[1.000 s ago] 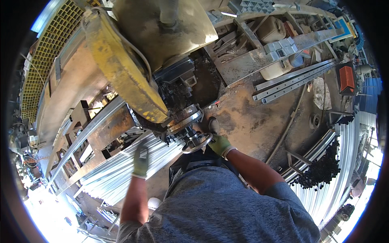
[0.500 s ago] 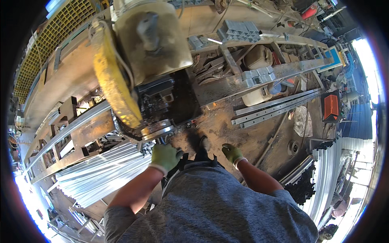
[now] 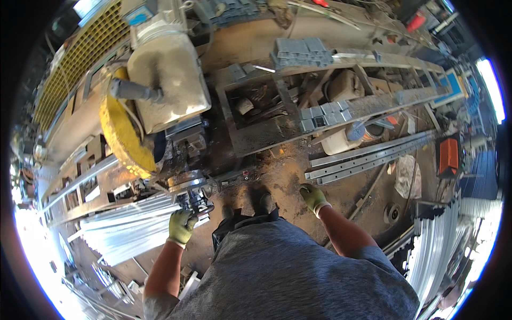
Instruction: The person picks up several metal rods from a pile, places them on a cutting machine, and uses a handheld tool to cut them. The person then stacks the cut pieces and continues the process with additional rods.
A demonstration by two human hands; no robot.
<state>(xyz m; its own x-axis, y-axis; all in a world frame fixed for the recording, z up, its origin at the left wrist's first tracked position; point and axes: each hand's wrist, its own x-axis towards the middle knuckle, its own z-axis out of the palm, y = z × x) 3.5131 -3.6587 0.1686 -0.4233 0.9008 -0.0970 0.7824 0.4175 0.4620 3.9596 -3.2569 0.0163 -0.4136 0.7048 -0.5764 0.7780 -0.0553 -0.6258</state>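
Note:
My left hand, in a yellow-green glove, is closed around a dark metal crank handle at the near side of a cut-off saw. The saw has a worn yellow blade guard and a dusty beige motor housing with a grey grip on top. Just above the crank sits a round metal part of its clamp. My right hand, gloved alike, hangs over the dirty floor right of my feet. Its fingers are loosely bent and nothing shows in them.
Bright metal tubes lie left of me. A long steel frame runs rightward from the saw, with short cut square tubes on it. Drilled steel bars lie on the floor near an orange-and-black box.
My left hand has swung left and a little nearer to me, with the crank handle now showing in it. My right hand has shifted slightly. The whole view has shifted too.

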